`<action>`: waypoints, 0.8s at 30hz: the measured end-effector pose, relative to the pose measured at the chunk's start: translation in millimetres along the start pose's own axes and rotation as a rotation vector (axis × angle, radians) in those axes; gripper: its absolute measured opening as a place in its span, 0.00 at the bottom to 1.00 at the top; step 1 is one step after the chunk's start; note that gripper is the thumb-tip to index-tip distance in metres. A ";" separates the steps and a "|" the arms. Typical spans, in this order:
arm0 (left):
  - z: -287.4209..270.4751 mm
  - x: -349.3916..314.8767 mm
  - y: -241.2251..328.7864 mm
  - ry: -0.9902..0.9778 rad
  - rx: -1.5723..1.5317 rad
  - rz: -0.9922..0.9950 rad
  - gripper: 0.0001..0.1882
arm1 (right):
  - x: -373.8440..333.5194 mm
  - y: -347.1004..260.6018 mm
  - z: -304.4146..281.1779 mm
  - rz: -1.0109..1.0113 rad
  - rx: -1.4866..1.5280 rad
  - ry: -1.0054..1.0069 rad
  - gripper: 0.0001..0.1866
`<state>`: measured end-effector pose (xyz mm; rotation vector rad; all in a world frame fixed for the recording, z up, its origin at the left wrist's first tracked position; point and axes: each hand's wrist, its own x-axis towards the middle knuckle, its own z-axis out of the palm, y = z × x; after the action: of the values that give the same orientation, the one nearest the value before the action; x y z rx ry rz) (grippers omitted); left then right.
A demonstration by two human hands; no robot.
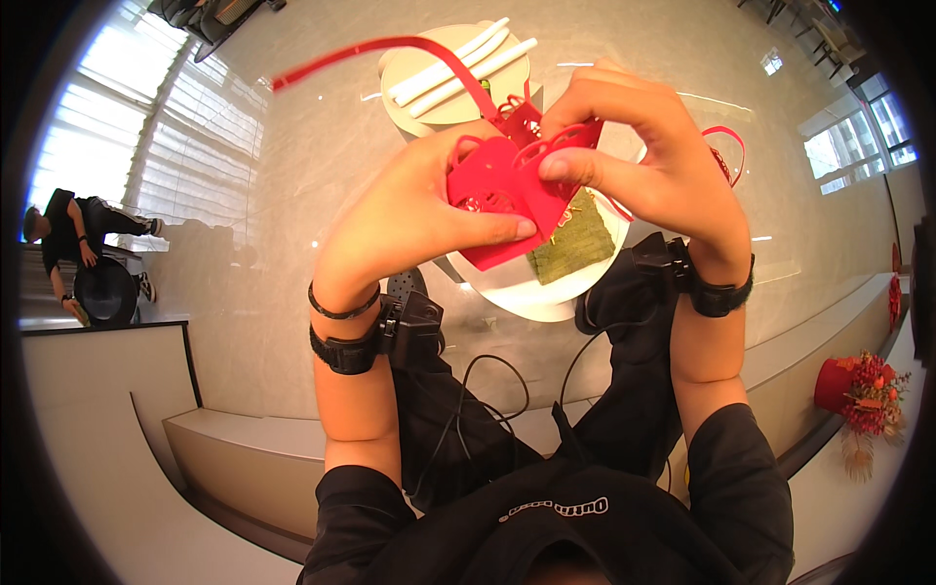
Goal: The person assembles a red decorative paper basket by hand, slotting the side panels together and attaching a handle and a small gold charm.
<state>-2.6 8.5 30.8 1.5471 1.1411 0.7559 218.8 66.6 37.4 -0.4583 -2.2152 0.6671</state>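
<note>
Red cut-paper ornament (507, 195): I hold it in both hands above the near edge of the small round white bench (517, 292), so it is not resting on anything. My left hand (409, 224) is clenched on its lower left part, thumb lying flat across the front face. My right hand (634, 156) pinches its upper right edge between thumb and forefinger.

Progress, as I judge it: the piece is cut and partly folded or assembled, since several layers stand at angles to one another rather than lying flat. Shaping or joining appears unfinished, as both hands are needed to keep the layers together. I cannot tell how many layers remain loose.

Appearance: bright red, thin stiff sheet, with curled openwork cut-outs along the upper edge and a pointed lower corner. A long red ribbon (390, 49) rises from behind it and arcs away to the left.

Just beyond the ornament, a green textured square pad (575, 244) lies on the bench, partly covered by the red sheet. A second red loop (726, 151) shows past my right hand.

Farther off, a second round white bench (409, 107) carries two white rolled sticks (458, 68), lying side by side near its far edge.
</note>
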 end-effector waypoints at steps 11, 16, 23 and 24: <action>-1.9 -6.4 3.0 -0.032 -0.218 0.006 0.23 | -0.5 -1.5 8.5 0.179 0.022 0.026 0.11; -6.4 -6.6 1.6 -0.017 -0.263 -0.018 0.20 | -0.1 -1.7 7.7 0.176 -0.001 0.055 0.08; -3.6 -2.9 -2.5 -0.063 -0.245 0.009 0.21 | 2.6 -4.3 11.2 0.081 -0.036 0.075 0.08; -3.0 -2.1 -4.6 -0.059 -0.238 0.024 0.22 | 3.1 -4.6 12.4 0.061 -0.048 0.080 0.08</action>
<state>-7.4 7.7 27.4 1.3766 0.9542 0.8255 207.0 60.5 34.8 -0.5689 -2.1526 0.6184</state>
